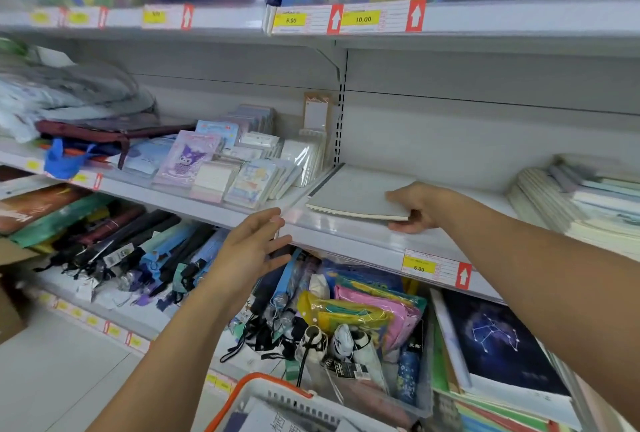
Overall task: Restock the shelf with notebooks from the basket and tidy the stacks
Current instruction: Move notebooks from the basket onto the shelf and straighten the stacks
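Observation:
A grey notebook [353, 193] lies flat on the middle shelf [349, 232], just right of the shelf upright. My right hand [420, 206] grips its near right corner, fingers on top and thumb underneath at the shelf's front lip. My left hand [256, 244] hovers in front of the shelf edge to the left, fingers straight and spread, holding nothing. A white basket with an orange rim [273, 397] sits at the bottom of the view with notebooks inside. A leaning stack of pale notebooks [571, 199] fills the right end of the same shelf.
Small packaged notepads [221, 161] crowd the shelf left of the upright. Folded umbrellas [145, 251] and plastic pouches [367, 310] fill the lower shelf, with a dark constellation notebook [498, 338] at right. Bare shelf lies between the grey notebook and the right stack.

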A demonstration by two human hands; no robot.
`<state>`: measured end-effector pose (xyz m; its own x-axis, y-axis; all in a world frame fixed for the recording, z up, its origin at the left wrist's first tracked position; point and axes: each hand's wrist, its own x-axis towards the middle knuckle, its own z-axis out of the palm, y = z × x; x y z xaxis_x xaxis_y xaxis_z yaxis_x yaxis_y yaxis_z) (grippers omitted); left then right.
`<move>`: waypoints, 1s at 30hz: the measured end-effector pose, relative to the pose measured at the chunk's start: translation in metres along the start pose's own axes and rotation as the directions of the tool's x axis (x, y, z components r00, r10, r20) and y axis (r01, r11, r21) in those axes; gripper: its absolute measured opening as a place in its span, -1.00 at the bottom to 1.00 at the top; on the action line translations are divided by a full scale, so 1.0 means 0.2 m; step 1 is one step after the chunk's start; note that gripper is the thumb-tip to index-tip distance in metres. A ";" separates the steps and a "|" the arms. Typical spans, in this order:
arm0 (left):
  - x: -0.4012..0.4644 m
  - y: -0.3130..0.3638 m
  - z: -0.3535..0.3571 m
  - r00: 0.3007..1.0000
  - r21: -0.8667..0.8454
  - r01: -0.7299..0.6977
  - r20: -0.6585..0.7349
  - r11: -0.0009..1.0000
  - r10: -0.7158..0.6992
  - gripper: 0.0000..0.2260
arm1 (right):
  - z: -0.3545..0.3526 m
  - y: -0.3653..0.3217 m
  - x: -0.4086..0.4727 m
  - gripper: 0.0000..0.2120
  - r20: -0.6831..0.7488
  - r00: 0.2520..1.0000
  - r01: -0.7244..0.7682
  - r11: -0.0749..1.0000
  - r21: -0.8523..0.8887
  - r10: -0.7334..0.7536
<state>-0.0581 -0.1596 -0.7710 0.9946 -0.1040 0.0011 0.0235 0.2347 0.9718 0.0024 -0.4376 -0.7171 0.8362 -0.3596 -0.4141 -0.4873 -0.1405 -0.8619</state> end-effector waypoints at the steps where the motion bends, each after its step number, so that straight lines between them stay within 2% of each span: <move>1: 0.00 0.00 0.00 1.000 0.005 -0.001 0.000 1.000 0.001 -0.84 | -0.02 0.00 0.00 -0.59 0.016 1.000 0.015 0.992 -0.127 -0.013; 3: 0.00 0.00 0.00 1.000 -0.001 -0.007 -0.007 1.000 0.007 -0.83 | -0.03 0.00 -0.01 -0.41 0.055 0.998 0.058 0.922 -0.383 -0.040; 5: 0.00 0.00 0.00 1.000 -0.004 -0.011 -0.016 1.000 0.011 -0.81 | -0.02 0.01 -0.02 -0.39 0.085 0.994 0.105 0.817 -0.567 -0.069; 7: 0.00 -0.01 0.00 1.000 0.005 -0.013 -0.025 1.000 0.013 -0.78 | 0.02 0.03 -0.01 -0.43 0.048 0.987 0.147 0.731 -0.667 -0.155; 12: 0.01 -0.01 -0.01 0.996 0.007 -0.018 -0.082 1.000 0.019 -0.86 | 0.05 0.06 0.07 -0.38 -0.023 0.944 0.222 0.685 -0.694 -0.329; 15: 0.02 -0.02 -0.02 0.996 0.004 -0.016 -0.087 1.000 0.016 -0.87 | 0.04 0.05 0.11 -0.49 -0.048 0.924 0.228 0.650 -0.725 -0.378; 17: 0.02 -0.02 -0.02 0.996 0.009 -0.014 -0.089 1.000 0.015 -0.87 | 0.04 0.05 0.13 -0.48 -0.064 0.923 0.215 0.643 -0.735 -0.381; 18: 0.03 -0.02 -0.03 0.996 0.010 -0.014 -0.091 1.000 0.015 -0.88 | 0.04 0.05 0.14 -0.38 -0.072 0.925 0.202 0.641 -0.741 -0.374; 20: 0.03 -0.02 -0.03 0.996 0.007 -0.012 -0.091 1.000 0.013 -0.89 | 0.06 0.03 0.15 0.07 -0.067 0.933 0.178 0.617 -0.767 -0.352; 21: 0.03 -0.03 -0.03 0.996 0.006 -0.011 -0.090 1.000 0.011 -0.90 | 0.07 0.03 0.15 0.20 -0.058 0.938 0.169 0.596 -0.785 -0.342; 22: 0.04 -0.03 -0.03 0.996 0.005 -0.009 -0.090 1.000 0.009 -0.90 | 0.08 0.02 0.16 0.21 -0.048 0.934 0.173 0.564 -0.808 -0.355; 23: 0.04 -0.03 -0.03 0.996 0.005 -0.008 -0.088 1.000 0.009 -0.90 | 0.10 0.02 0.17 0.17 -0.041 0.926 0.182 0.538 -0.823 -0.375; 26: 0.04 -0.04 -0.03 0.997 0.016 -0.010 -0.082 1.000 0.012 -0.87 | 0.12 0.01 0.19 -0.18 -0.070 0.883 0.210 0.526 -0.824 -0.464; 27: 0.04 -0.04 -0.04 0.997 0.018 -0.010 -0.079 1.000 0.011 -0.86 | 0.14 0.01 0.19 -0.24 -0.072 0.871 0.214 0.507 -0.835 -0.486; 30: 0.04 -0.04 -0.04 0.997 0.021 -0.010 -0.073 1.000 0.011 -0.83 | 0.17 0.03 0.16 -0.24 -0.053 0.853 0.189 0.403 -0.895 -0.518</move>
<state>-0.0492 -0.1540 -0.7804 0.9995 -0.0301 -0.0051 0.0115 0.2156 0.9764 0.0345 -0.4184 -0.7459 0.9530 -0.2829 0.1088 -0.2635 -0.9506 -0.1640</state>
